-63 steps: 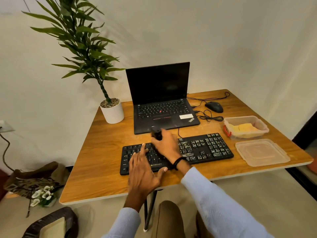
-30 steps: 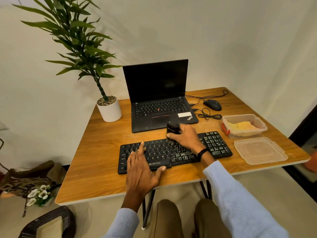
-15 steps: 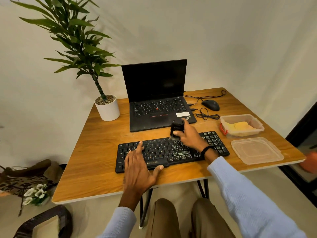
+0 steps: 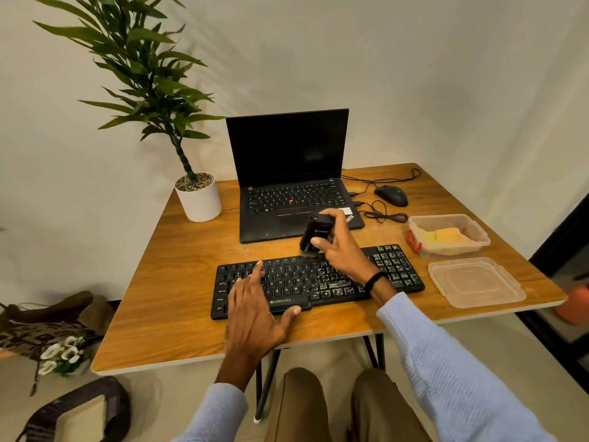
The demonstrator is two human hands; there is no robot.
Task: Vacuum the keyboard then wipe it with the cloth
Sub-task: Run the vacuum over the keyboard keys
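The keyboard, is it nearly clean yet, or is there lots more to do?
About halfway through vacuuming. The left part of the keyboard looks clean, while whitish debris sits on the right keys. The right hand holds the small black vacuum at the top row near the middle; the left hand lies flat on the keyboard. The yellow cloth lies in its plastic container, so wiping is not yet begun.

"ZEBRONICS" on keyboard (image 4: 318,282)
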